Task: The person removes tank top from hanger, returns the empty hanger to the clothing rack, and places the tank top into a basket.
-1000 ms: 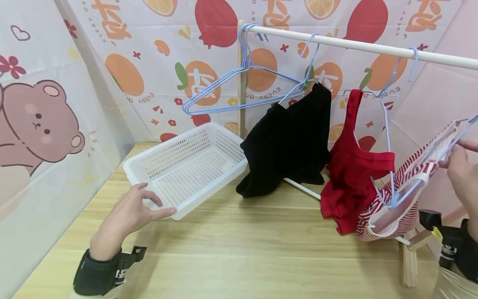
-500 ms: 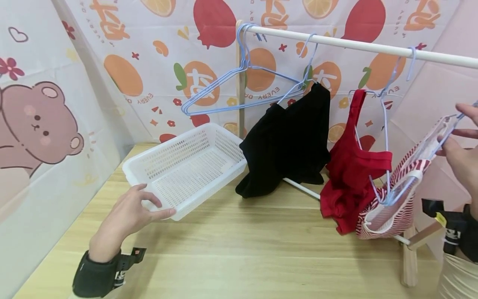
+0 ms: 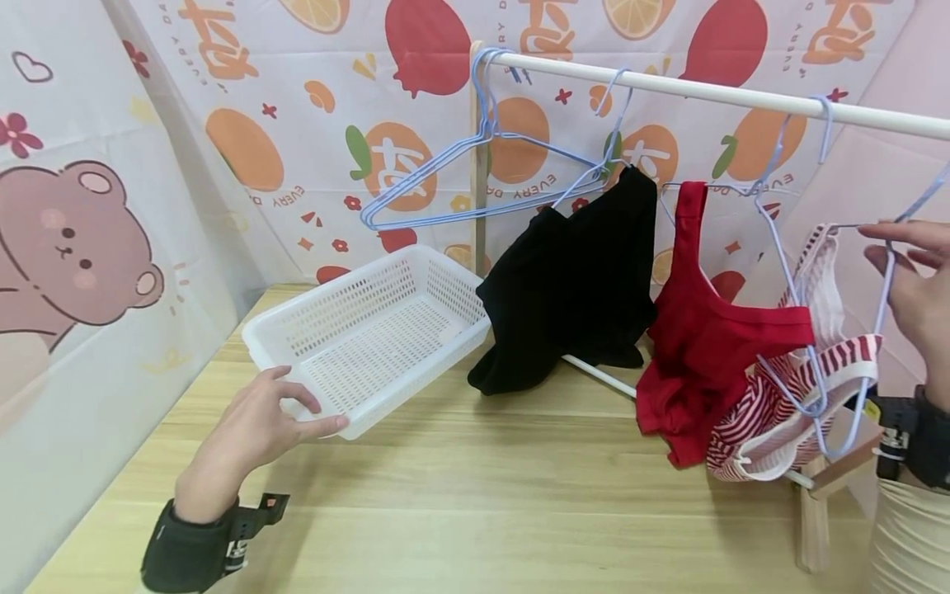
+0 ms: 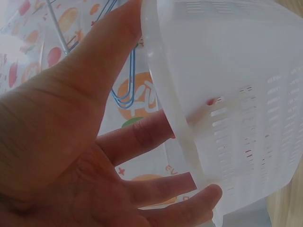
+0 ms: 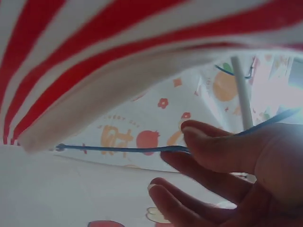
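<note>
With our left hand (image 3: pixel 267 421) we grip the white basket (image 3: pixel 393 297) by its rim near the closest corner, thumb and fingers clamped on the plastic. From that grip the slotted basket stretches away, ahead and to the right, over the wooden table (image 3: pixel 519 503). In the left wrist view a fingertip shows through the slots, behind the basket's wall.

With our right hand (image 3: pixel 924 305) we pinch a blue hanger (image 3: pixel 883 301), its wire running between thumb and forefinger; the lower fingers spread apart from it. Just left of this pinch a strap of the red-and-white striped garment (image 3: pixel 772 425) meets the wire, and the rest hangs below and to the left, its white lining showing. The right wrist view has its stripes arching above the pinch.

Farther left of the right hand hangs a red top (image 3: pixel 698 355), overlapping part of the striped garment, and beyond it a black garment (image 3: pixel 571 289), which hides a little of the basket's far right end. Above both garments runs a white rail (image 3: pixel 712 89). Ahead and to the right of our left grip, a cluster of blue hangers (image 3: pixel 486 128) hangs at the rail's end, above the basket
</note>
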A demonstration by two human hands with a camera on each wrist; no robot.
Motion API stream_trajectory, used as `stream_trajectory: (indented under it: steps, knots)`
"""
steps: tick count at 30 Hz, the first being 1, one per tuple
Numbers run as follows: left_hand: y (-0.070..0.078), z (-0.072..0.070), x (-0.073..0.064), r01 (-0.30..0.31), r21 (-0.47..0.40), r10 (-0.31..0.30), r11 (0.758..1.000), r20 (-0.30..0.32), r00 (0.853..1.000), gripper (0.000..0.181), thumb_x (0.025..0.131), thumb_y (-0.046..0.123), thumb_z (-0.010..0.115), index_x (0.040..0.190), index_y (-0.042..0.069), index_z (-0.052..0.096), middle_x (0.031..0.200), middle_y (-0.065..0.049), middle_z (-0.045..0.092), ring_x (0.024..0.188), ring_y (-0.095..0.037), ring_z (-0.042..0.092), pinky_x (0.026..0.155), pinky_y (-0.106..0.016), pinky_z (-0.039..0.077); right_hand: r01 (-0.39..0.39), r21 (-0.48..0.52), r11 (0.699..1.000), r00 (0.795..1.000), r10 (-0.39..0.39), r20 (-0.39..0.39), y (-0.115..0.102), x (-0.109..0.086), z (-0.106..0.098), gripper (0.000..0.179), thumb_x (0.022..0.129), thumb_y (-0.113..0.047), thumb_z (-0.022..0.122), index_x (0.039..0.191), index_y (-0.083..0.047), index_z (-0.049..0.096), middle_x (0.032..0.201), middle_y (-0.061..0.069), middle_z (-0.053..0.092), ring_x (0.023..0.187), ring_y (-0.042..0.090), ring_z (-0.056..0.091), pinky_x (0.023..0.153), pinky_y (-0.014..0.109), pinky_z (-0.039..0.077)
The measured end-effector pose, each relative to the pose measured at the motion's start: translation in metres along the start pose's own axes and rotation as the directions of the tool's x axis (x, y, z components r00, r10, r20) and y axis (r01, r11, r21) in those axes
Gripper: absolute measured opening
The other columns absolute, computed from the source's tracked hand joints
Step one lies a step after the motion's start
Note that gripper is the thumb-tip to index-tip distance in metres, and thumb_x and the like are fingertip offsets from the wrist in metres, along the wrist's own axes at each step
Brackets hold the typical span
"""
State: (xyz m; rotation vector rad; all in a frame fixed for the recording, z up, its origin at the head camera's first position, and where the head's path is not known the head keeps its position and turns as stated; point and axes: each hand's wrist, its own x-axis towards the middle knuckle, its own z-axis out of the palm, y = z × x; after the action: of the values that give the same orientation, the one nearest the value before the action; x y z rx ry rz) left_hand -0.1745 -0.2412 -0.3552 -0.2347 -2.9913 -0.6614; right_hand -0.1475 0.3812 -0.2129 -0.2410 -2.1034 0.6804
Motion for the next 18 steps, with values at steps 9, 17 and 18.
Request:
stream_trajectory:
  steps: [9, 17, 18]
  knots:
    - [-0.003, 0.001, 0.0, -0.001, -0.006, 0.001, 1.0, 0.008, 1.0, 0.045, 0.071, 0.052, 0.091, 0.081, 0.01, 0.077, 0.144, -0.046, 0.043, 0.127, -0.063, 0.047, 0.093, -0.063, 0.046, 0.051, 0.302, 0.952, 0.997, -0.065, 0.036, 0.008, 0.016, 0.006, 0.066, 0.096, 0.013, 0.059, 0.088, -0.052, 0.07, 0.093, -0.044, 0.057, 0.098, -0.016, 0.053, 0.098, 0.003, 0.044]
    - [-0.002, 0.002, 0.003, -0.021, -0.009, 0.021, 1.0, -0.013, 1.0, 0.044, 0.07, 0.05, 0.092, 0.08, 0.01, 0.077, 0.143, -0.047, 0.044, 0.126, -0.064, 0.048, 0.09, -0.063, 0.047, 0.116, 0.461, 0.88, 0.993, -0.115, -0.03, 0.015, 0.03, 0.01, 0.027, 0.096, -0.015, 0.071, 0.092, -0.041, 0.077, 0.088, -0.036, 0.064, 0.073, -0.016, 0.052, 0.067, 0.001, 0.035]
    - [-0.001, 0.002, 0.004, -0.022, -0.009, 0.022, 1.0, -0.015, 1.0, 0.044, 0.07, 0.05, 0.092, 0.08, 0.01, 0.077, 0.143, -0.046, 0.044, 0.126, -0.064, 0.048, 0.09, -0.063, 0.047, 0.143, 0.472, 0.87, 0.989, -0.138, -0.046, 0.017, 0.033, 0.011, 0.016, 0.093, -0.026, 0.073, 0.093, -0.041, 0.077, 0.088, -0.036, 0.064, 0.075, -0.016, 0.052, 0.069, 0.001, 0.035]
